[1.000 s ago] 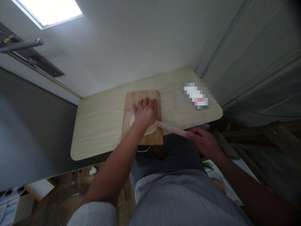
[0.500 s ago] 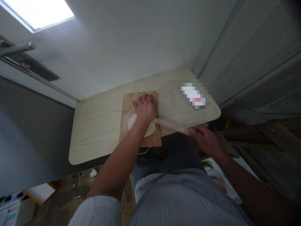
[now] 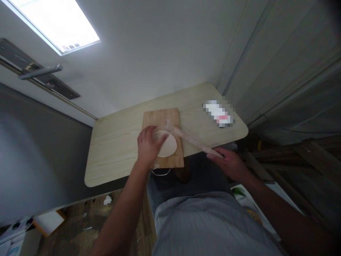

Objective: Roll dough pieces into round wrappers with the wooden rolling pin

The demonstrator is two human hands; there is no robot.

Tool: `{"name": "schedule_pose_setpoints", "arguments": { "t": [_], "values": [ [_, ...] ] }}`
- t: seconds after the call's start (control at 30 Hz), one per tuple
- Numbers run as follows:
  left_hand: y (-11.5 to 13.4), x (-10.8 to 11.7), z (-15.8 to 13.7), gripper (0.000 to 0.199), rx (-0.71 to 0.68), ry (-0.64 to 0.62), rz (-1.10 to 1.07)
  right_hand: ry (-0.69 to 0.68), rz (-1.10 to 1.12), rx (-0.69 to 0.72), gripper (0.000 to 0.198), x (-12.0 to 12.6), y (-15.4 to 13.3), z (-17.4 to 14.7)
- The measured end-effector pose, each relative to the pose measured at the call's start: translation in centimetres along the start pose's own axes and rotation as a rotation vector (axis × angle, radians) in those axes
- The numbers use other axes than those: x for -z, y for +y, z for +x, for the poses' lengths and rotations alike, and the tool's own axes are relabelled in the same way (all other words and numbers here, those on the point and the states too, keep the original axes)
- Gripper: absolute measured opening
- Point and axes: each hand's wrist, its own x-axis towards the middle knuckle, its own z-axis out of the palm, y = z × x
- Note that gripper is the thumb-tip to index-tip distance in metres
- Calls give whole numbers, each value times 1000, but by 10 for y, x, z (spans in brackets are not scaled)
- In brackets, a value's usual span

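A flat round of dough [image 3: 168,146] lies on a wooden cutting board [image 3: 162,116]. My left hand [image 3: 148,145] is at the dough's left side, thumb stretched over its top and curled fingers near its upper left edge, with a gap between thumb and fingers. In my right hand [image 3: 231,163], beyond the table's front edge, is the near end of a floury rolling pin [image 3: 195,142]. The pin slants up and left, its far end over the board just beyond the dough. Whether that end touches the board I cannot tell.
The board rests on a light wood-grain table [image 3: 114,149] against a white door with a metal handle [image 3: 39,72]. A blurred-out white object [image 3: 218,113] lies at the table's right. Below, a white container [image 3: 245,199] stands at right; crumpled paper [image 3: 107,200] lies on the floor.
My left hand has moved left and nearer me, off the board's middle onto the dough's left side. The pin's far end shows now. My view has shifted slightly.
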Motion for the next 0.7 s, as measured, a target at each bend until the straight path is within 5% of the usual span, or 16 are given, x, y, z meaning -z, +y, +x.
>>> {"name": "schedule_pose_setpoints", "arguments": {
  "t": [0.13, 0.23, 0.57, 0.7],
  "values": [
    [-9, 5, -35, 93, -43, -109, 86, 35, 1, -6, 47, -8, 1, -2],
    [-7, 4, -42, 104, -71, -119, 87, 13, -30, 23, 46, -14, -3, -4],
    [23, -5, -59, 78, 58, -22, 80, 38, -86, 15, 48, -17, -3, -10],
    [18, -4, -54, 77, -2, -24, 51, 44, -74, 19, 48, -14, -1, -11]
  ]
}}
